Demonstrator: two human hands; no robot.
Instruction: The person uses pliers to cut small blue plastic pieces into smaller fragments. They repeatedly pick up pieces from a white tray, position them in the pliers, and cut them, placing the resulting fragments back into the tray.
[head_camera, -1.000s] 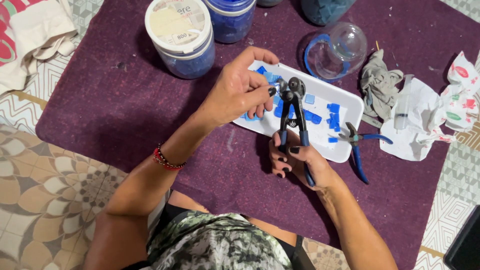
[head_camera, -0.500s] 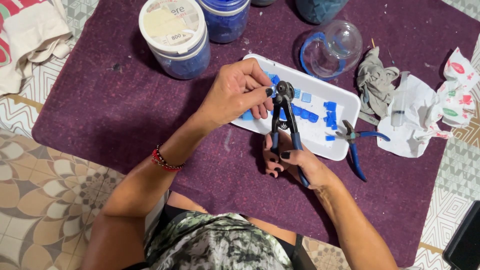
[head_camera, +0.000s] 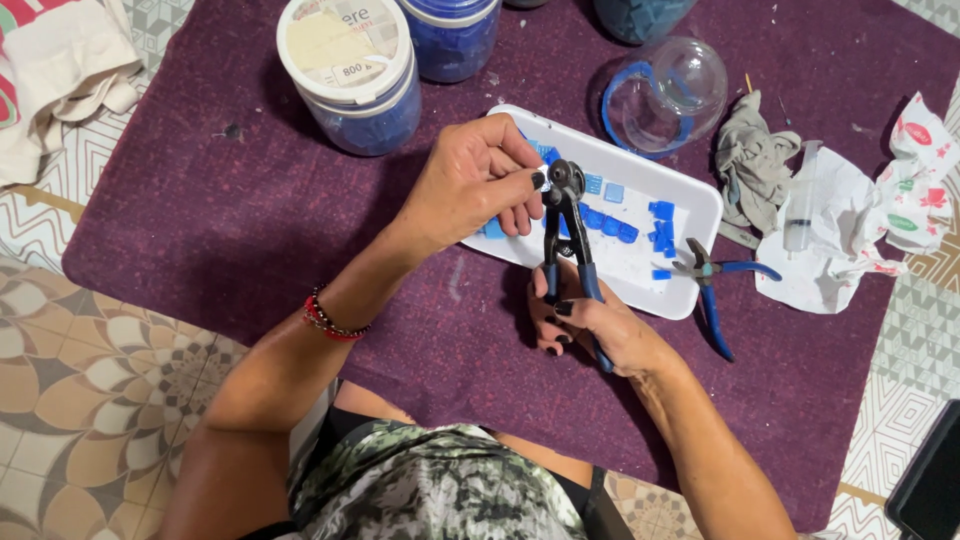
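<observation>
overhead, right hand grips blue-handled nippers; left hand pinches at their head.

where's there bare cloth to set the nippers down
Free: the purple cloth left of the left hand, below the lidded tub; also the strip right of the right hand, below the blue pliers. Crowded: the white tray and the rags beyond it.

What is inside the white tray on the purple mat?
The white tray holds loose blue tile pieces. The left hand and the wheeled nippers, gripped by the right hand, cover its near-left part, so what lies there cannot be seen.
</observation>
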